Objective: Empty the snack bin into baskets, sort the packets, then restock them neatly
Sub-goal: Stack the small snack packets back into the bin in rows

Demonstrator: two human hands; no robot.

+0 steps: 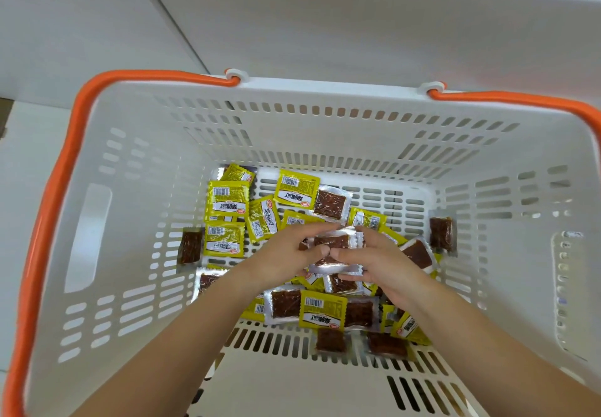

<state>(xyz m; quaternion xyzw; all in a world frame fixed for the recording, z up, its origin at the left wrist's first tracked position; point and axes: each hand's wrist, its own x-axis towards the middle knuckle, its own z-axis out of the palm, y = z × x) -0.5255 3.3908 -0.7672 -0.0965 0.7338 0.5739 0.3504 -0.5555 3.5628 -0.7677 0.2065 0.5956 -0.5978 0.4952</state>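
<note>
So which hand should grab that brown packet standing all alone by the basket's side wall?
Probably the right hand. The lone brown packet stands against the basket wall on that side, nearer to it. The left hand would have to cross over. Both hands hold clear packets now, though.

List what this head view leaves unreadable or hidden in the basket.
- Packets under the left hand and right hand: covered by hands and forearms.
- How many packets the hands hold: overlapped.
- Basket near rim: cut off by the bottom edge.
- Yellow packet print: too small.

Both forearms bare; left hand [286, 257] and right hand [380, 262] ungloved, ringless.
</note>
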